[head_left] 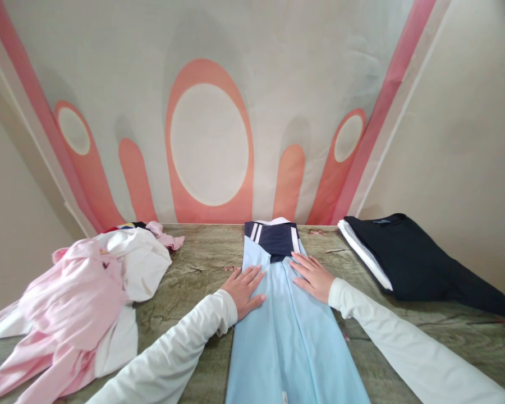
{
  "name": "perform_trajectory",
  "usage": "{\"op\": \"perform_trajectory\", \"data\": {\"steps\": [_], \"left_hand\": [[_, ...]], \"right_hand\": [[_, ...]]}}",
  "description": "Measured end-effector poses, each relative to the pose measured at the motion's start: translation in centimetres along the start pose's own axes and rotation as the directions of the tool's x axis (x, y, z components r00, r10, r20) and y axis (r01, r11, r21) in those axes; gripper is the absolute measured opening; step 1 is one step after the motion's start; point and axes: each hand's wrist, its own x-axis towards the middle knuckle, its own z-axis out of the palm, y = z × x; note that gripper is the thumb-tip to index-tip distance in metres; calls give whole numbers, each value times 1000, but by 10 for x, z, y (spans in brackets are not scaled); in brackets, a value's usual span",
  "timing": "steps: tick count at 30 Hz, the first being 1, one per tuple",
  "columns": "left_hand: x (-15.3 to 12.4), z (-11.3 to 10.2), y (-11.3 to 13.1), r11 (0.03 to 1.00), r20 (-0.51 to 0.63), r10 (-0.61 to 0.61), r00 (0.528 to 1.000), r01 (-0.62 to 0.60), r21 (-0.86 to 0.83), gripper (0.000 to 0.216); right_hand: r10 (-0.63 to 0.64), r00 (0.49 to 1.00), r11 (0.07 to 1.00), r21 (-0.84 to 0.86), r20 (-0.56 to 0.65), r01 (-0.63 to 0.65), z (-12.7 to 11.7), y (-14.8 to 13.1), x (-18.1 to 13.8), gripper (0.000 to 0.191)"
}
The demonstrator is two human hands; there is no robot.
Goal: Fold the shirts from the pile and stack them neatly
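Note:
A light blue shirt (pixel 292 348) with a navy and white striped upper part lies lengthwise on the wooden table, its sides turned inward into a long strip. My left hand (pixel 244 290) rests flat on its left edge, fingers stretched out. On the right edge, just below the navy part, my right hand (pixel 312 276) lies flat with its fingers spread. Both hands press on the cloth without gripping it. The shirt's lower end runs out of view at the bottom.
On the left is a loose heap of pink and white clothes (pixel 84 297). A stack of folded clothes (pixel 408 258), black over white, lies at the right. Behind the wooden table (pixel 185 314) stands a wall (pixel 208 140) with coral shapes.

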Motion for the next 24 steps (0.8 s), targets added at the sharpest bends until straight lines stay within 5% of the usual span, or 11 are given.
{"op": "perform_trajectory", "data": {"steps": [7,10,16,24], "left_hand": [[-40,-9,6,999,2,35,999,-35,-24,61],[-60,-21,3,992,30,121,992,-120,-36,48],[-102,-45,12,946,68,314,947,-306,-109,59],[-134,-26,50,836,-314,489,814,-540,-98,20]], "right_hand": [[-203,974,979,-7,-98,203,-11,-10,-34,34],[-313,943,949,-77,-116,305,-22,-13,-60,30],[-456,886,874,-231,-84,428,-45,-28,-108,32],[-583,808,809,-151,-86,568,-76,-74,-137,27]]}}
